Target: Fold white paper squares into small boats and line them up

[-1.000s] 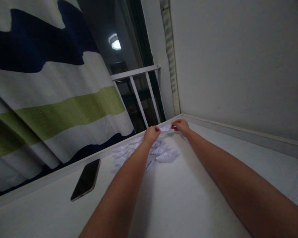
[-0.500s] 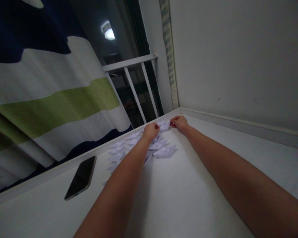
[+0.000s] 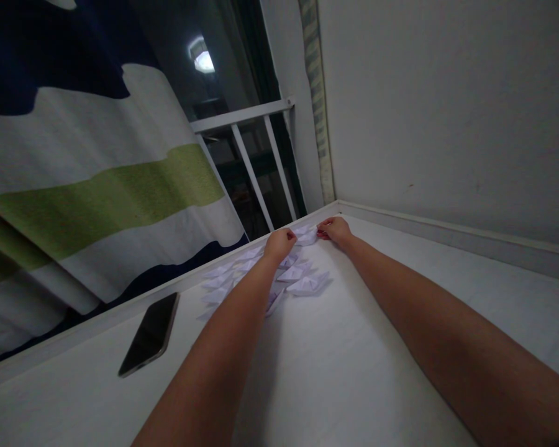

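Several folded white paper boats stand in close rows on the white table (image 3: 335, 360). One paper boat (image 3: 306, 234) at the far end lies between my two hands. My right hand (image 3: 334, 230) pinches its right tip with closed fingers. At the boat's left end my left hand (image 3: 280, 242) has its fingers closed too, pinching its other tip. Nearer to me are another paper boat (image 3: 307, 284) and more to the left, such as the paper boat (image 3: 218, 280). My left forearm hides part of the rows.
A dark phone (image 3: 149, 335) lies on the table left of the boats. A striped curtain (image 3: 107, 186) and a white window railing (image 3: 245, 116) rise behind the left edge. A pale wall (image 3: 447, 112) stands on the right, with a low ledge (image 3: 447, 233) along it.
Both hands and the boat between them have shifted very slightly left, with the view itself moving a little. Their grip looks the same.
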A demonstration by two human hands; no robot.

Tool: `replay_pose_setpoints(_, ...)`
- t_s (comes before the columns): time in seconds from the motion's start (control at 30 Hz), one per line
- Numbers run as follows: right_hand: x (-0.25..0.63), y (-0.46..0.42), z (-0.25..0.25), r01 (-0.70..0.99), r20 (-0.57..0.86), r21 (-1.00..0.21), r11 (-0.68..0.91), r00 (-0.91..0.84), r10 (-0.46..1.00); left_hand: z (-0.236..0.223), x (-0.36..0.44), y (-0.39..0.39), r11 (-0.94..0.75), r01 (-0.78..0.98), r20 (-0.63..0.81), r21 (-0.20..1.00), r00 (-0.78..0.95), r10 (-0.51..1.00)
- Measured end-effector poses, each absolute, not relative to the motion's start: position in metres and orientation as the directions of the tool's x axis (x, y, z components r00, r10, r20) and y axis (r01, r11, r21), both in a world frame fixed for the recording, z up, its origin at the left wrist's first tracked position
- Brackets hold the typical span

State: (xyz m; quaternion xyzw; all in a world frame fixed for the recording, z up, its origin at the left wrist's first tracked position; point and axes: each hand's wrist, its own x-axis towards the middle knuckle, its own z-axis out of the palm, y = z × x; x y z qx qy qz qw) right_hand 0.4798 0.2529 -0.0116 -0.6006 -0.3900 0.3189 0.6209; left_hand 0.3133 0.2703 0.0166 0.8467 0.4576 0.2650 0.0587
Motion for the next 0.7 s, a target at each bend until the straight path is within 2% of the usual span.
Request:
replay_pose_setpoints(0.13,0.482,0.255,-0.015,0.154,0.135,-0.986,0.065,0.501,0.855,0.02,0.31,0.271,-0.557,0.756,0.403,0.343,0.417,0.815)
replay_pose_setpoints(0.33,0.483,0.257,-0.017,0.125,0.126,-0.99,0.072,0.503,0.855,0.027,0.299,0.274,-0.561,0.718,0.422,0.412,0.395,0.816)
replay_pose_setpoints(0.57,0.484,0.258,-0.018,0.101,0.131,-0.991,0.093,0.495,0.859,0.029,0.287,0.276,-0.703,0.586,0.352,0.403,0.61,0.71)
replay_pose_setpoints(0.7,0.485,0.26,-0.021,0.134,0.151,-0.986,0.098,0.479,0.865,0.028,0.281,0.279,-0.718,0.609,0.299,0.338,0.654,0.695)
